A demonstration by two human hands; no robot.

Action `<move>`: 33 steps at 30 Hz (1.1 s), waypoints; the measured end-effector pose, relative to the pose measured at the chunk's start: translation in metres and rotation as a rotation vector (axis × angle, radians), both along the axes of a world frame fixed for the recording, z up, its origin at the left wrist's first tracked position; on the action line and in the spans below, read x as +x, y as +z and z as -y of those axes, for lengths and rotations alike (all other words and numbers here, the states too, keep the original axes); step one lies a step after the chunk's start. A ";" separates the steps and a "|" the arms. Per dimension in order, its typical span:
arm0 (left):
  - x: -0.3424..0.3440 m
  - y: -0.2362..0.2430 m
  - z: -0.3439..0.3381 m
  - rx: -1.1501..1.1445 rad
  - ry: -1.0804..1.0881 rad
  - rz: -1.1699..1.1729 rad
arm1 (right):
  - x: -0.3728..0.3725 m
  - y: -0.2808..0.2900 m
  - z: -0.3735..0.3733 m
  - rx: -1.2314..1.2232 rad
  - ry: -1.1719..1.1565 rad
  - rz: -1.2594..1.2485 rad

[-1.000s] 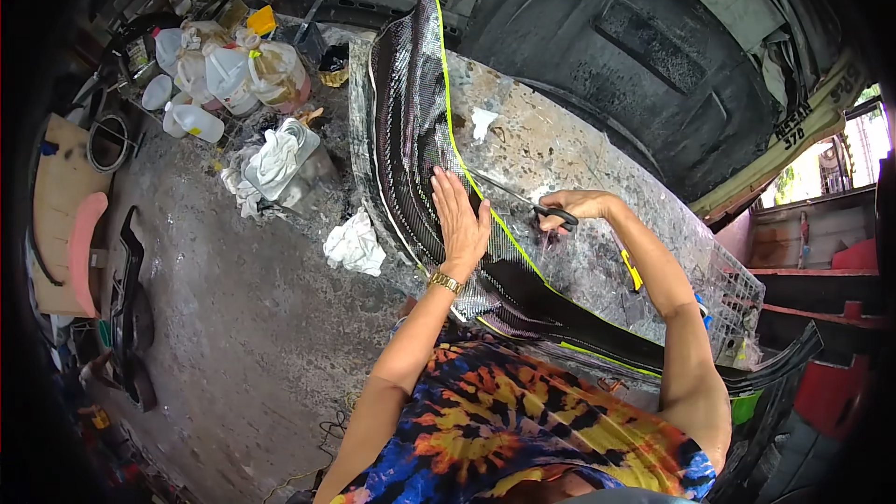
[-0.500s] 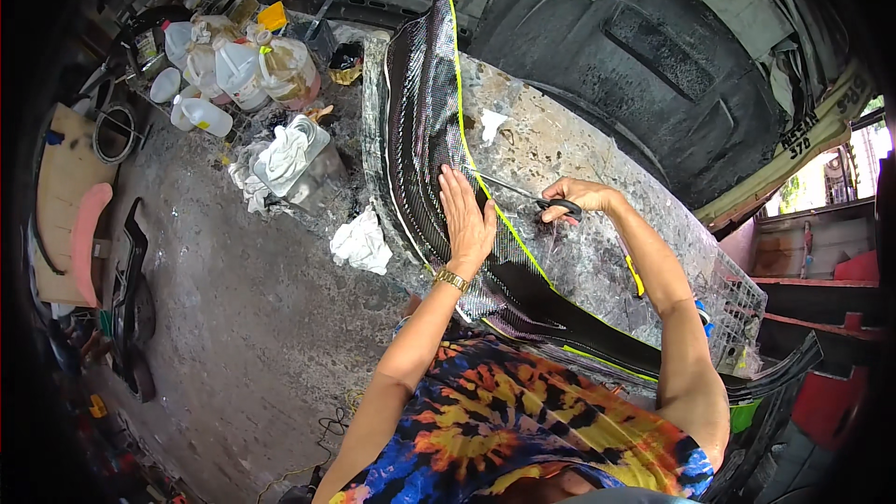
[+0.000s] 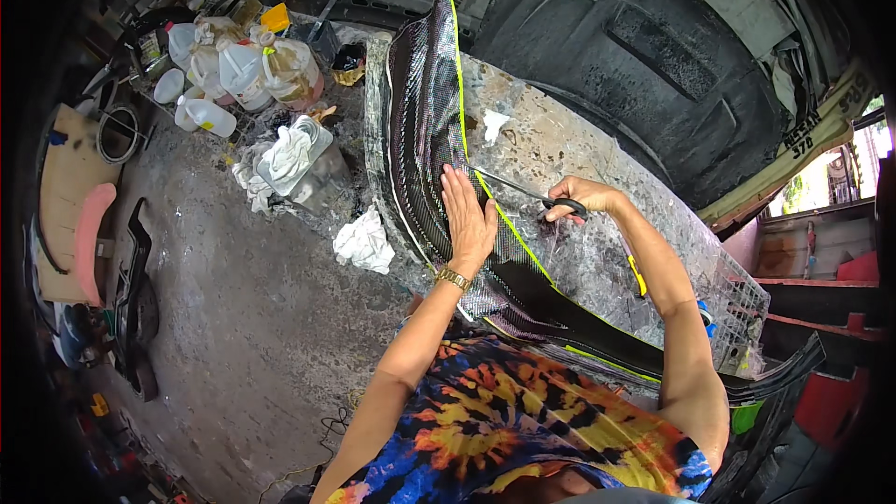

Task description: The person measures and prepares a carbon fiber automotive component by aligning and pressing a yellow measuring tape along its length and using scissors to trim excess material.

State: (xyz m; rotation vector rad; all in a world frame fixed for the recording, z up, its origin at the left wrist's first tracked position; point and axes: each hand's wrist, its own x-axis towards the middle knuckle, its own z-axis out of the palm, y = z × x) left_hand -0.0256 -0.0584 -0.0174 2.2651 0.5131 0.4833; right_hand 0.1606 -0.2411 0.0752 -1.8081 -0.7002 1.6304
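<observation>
- left hand [image 3: 467,217] flat on the carbon-weave panel [image 3: 425,112], fingers together, palm down
- right hand [image 3: 583,198] gripping black-handled scissors [image 3: 532,194], fingers curled through the loops, blades at the panel's yellow-green edge strip [image 3: 459,84]
- panel lies along the stained worktable [image 3: 579,145]
- white rag [image 3: 364,241] just left of the panel

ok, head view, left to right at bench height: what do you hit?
Pink curved board → white plastic jugs → white crumpled rag → left hand flat on the woven carbon-fibre panel → scissors in the right hand → wire basket.
</observation>
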 end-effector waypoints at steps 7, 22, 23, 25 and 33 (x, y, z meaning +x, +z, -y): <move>-0.007 -0.001 -0.009 -0.034 -0.001 0.104 | 0.016 -0.028 0.041 0.059 0.120 0.259; -0.076 0.017 0.003 0.335 -0.294 -0.197 | -0.044 -0.160 0.131 -0.445 -0.070 0.868; -0.070 0.016 0.006 0.335 -0.304 -0.193 | -0.044 -0.158 0.128 -0.449 -0.101 0.912; -0.064 0.014 0.006 0.329 -0.274 -0.218 | -0.054 -0.133 0.085 -0.148 -0.250 0.845; -0.050 0.030 -0.021 0.350 -0.179 -0.172 | -0.075 -0.084 -0.046 0.322 -0.349 0.111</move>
